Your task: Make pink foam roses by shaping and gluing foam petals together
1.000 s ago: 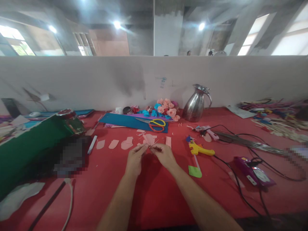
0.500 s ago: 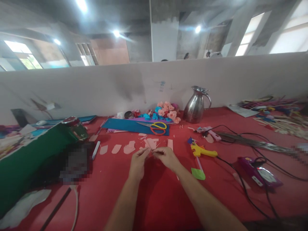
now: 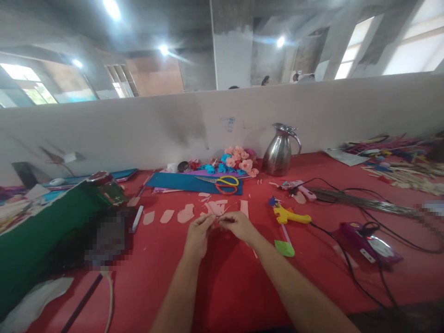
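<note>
My left hand (image 3: pixel 200 233) and my right hand (image 3: pixel 239 226) meet fingertip to fingertip over the red table. Both are closed in a pinch on a small, thin pink paper piece, mostly hidden by the fingers. Just beyond them lies a heap of pink paper scraps (image 3: pixel 219 206). To the left, rounded pink paper petals (image 3: pixel 167 216) lie flat in a row. A pink paper strip (image 3: pixel 244 208) rests right of the heap. Behind are scissors (image 3: pixel 225 182) with yellow and red handles, on a sheet of blue paper (image 3: pixel 180 183).
A yellow glue gun (image 3: pixel 291 216) with a black cord lies right, near a purple power box (image 3: pixel 369 247). Pink and blue paper flowers (image 3: pixel 239 160) and a steel jug (image 3: pixel 278 152) stand at the back. A green box (image 3: pixel 45 231) and glass jar (image 3: pixel 107 187) are left.
The view has shifted slightly, so the table things sit a little further left. Both hands stay pinched together in nearly the same place.
</note>
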### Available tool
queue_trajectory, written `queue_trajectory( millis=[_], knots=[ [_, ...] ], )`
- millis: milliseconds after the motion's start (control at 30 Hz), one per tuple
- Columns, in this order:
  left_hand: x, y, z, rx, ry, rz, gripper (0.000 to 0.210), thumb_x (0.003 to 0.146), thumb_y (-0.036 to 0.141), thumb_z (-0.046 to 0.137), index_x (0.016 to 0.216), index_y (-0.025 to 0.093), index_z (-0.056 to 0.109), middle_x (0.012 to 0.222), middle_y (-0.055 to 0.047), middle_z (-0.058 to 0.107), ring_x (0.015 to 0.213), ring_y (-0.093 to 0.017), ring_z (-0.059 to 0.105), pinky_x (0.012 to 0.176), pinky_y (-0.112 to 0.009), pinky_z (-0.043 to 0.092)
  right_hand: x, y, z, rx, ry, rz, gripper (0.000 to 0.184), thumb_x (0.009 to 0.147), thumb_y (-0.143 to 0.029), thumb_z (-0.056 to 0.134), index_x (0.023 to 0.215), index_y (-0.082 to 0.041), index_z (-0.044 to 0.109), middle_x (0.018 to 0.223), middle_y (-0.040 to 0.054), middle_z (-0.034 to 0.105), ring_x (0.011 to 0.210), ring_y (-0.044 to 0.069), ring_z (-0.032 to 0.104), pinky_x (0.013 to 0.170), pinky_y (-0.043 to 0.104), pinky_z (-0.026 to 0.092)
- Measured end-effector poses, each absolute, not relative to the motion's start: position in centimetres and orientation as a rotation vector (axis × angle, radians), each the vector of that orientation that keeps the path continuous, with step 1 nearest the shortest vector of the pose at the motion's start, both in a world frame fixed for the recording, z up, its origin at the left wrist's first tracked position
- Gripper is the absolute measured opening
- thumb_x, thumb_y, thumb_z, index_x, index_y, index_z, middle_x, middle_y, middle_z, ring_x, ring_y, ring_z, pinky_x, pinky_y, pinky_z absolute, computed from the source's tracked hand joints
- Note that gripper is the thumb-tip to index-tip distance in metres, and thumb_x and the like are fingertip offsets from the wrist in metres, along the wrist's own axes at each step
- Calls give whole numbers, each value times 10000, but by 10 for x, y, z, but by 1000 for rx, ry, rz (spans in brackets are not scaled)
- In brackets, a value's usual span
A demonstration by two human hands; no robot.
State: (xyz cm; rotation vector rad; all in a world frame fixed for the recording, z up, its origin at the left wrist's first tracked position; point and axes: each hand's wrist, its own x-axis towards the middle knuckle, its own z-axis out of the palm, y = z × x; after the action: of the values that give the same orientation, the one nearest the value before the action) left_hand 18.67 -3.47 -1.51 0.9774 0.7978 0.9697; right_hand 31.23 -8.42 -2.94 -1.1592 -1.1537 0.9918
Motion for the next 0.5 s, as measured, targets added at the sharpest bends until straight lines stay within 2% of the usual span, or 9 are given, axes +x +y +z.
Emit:
queue_trajectory(
  millis=[167, 500],
  knots=[
    [187, -34, -16, 944, 812, 971, 146, 508, 238, 773, 573, 146, 680, 494, 37, 546, 478, -55, 432, 498, -173, 363, 313, -84, -31, -1189, -1214, 954, 155, 714, -285, 585, 742, -221, 724, 647, -3, 663, 602, 150, 581, 627, 268, 441],
    [188, -36, -14, 916, 791, 980, 175, 478, 232, 799, 581, 135, 696, 513, 9, 595, 482, -66, 466, 506, -192, 379, 313, -82, -38, -1165, -1252, 962, 167, 736, -265, 555, 760, -213, 712, 692, 9, 679, 675, 170, 616, 675, 289, 474]
  ],
)
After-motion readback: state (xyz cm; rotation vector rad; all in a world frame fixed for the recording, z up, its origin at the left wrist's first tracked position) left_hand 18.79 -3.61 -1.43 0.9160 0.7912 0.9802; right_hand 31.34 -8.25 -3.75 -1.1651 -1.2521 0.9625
